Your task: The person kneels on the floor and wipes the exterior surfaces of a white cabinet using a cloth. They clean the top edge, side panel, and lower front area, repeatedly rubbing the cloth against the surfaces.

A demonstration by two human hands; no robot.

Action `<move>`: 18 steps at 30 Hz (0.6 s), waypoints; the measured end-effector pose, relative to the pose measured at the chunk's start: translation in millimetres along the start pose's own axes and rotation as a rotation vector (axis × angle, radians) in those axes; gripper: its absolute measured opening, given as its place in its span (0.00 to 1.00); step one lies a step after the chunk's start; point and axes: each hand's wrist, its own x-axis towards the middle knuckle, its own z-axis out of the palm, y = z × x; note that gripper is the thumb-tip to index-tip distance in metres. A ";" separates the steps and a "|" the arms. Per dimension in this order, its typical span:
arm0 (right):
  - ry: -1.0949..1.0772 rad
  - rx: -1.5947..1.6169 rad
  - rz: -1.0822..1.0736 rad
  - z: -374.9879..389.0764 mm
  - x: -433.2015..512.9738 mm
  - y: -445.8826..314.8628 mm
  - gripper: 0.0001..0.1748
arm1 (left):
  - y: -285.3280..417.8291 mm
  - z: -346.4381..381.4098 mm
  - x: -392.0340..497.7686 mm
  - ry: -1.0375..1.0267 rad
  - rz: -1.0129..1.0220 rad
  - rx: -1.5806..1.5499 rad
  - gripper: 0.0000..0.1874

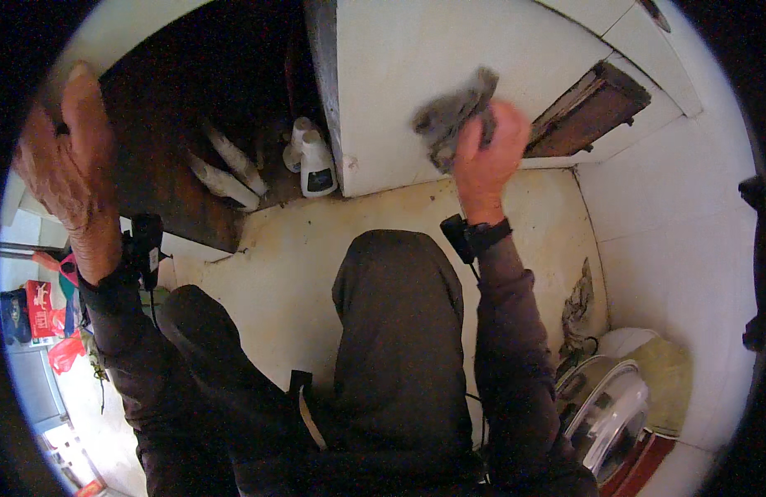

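My right hand (491,158) grips a crumpled grey cloth (454,118), which lies against the white cabinet panel (383,81) at upper centre; both are slightly blurred. My left hand (72,149) is raised at the far left, by the edge of a dark open cabinet compartment. Its fingertips run into the dim rim of the picture, and whether it touches the edge is unclear. Inside the compartment stand white plastic bottles (317,168) beside the panel. Two pale, elongated objects (224,180) lie slanted to their left.
A brown wooden piece (594,118) sits in an opening at the right of the panel. Metal basins (613,416) and a crumpled cloth or bag (576,304) are by the tiled wall (668,248) at right. A red box (40,310) and a red plastic bag (66,353) are at far left.
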 end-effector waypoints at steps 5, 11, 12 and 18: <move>-0.343 0.036 0.009 -7.1 -65.6 20.7 0.17 | 10.7 -4.0 11.1 0.144 0.371 0.125 0.28; -0.246 0.113 0.021 -14.7 -41.3 -3.3 0.17 | 22.0 -1.4 17.6 0.194 0.420 0.025 0.26; -0.213 0.124 -0.013 -10.9 -23.8 -15.7 0.17 | 22.5 -1.3 16.9 0.195 0.437 0.017 0.26; -0.123 0.254 -0.360 9.8 62.7 -79.1 0.21 | 19.3 -6.0 9.6 0.085 0.307 0.121 0.26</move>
